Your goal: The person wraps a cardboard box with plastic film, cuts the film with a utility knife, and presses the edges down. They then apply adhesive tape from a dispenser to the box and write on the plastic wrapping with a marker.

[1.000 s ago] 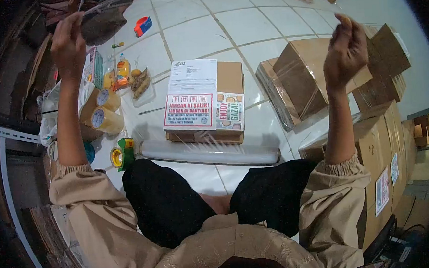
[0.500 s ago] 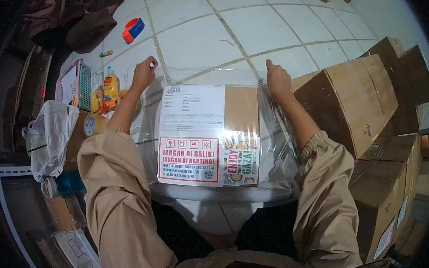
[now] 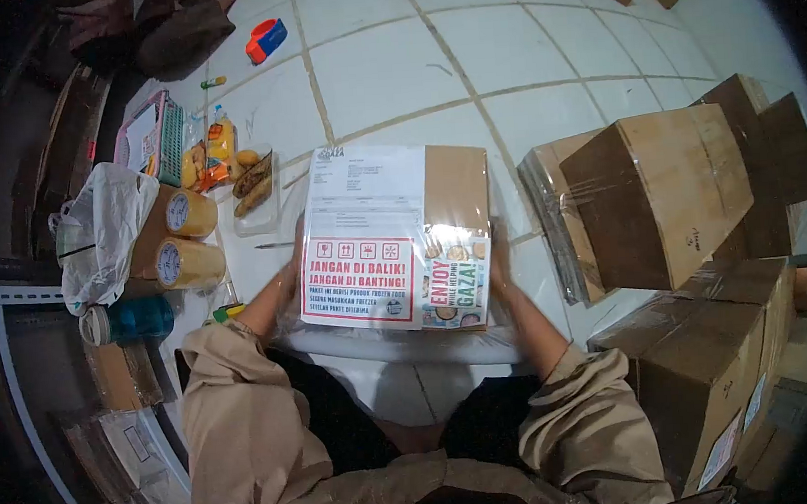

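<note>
A flat cardboard package (image 3: 456, 185) lies in clear plastic film, close in front of my knees. A white printed sheet (image 3: 362, 185), a red-lettered label (image 3: 357, 285) and a colourful "Enjoy Gaza" card (image 3: 456, 282) cover much of its top. My left hand (image 3: 294, 272) is at the package's left side, its fingers hidden by the package and film. Along the right side is my right hand (image 3: 498, 263), pressed near the edge, with its fingers mostly out of sight. Loose film (image 3: 409, 344) bunches along the near edge.
Cardboard boxes (image 3: 659, 199) stand on the right. At left are two tape rolls (image 3: 190, 263), a white plastic bag (image 3: 102, 233), a blue bottle (image 3: 130, 319), a food tray (image 3: 257, 196) and a basket (image 3: 168, 142). An orange-blue tape dispenser (image 3: 266, 40) lies farther off.
Both hands have come down from beyond the package's far edge to its two sides. The film that spread out around the package now lies closer to it.
</note>
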Motion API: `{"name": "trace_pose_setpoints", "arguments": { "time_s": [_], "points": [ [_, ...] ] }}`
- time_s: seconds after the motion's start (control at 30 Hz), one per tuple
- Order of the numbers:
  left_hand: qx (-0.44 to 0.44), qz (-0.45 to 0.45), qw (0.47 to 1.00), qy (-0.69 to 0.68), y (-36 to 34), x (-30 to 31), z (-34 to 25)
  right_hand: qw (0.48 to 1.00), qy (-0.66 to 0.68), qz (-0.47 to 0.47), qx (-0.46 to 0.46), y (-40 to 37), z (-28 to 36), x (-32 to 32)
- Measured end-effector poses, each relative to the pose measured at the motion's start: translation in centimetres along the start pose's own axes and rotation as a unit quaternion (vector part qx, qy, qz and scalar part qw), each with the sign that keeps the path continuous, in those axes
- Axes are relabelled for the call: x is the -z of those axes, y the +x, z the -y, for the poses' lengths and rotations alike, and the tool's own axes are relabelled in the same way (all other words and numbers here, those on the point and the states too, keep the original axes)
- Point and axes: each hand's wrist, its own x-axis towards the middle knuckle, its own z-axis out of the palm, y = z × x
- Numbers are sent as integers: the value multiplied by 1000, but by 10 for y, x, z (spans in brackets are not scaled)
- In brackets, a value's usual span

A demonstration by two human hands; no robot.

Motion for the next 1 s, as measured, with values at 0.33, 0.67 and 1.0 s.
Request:
{"name": "trace_pose_setpoints", "arguments": {
  "time_s": [0.33, 0.67, 1.0],
  "points": [
    [-54, 11, 998, 37, -22, -5, -46, 964, 226, 13, -140, 20, 31, 12],
    [-126, 77, 986, 77, 6, -47, -86, 974, 184, -133, -23, 6, 32, 9],
    [-174, 207, 951, 150, 33, -104, -108, 993, 96, -55, 29, 34, 53, 36]
  ]
}}
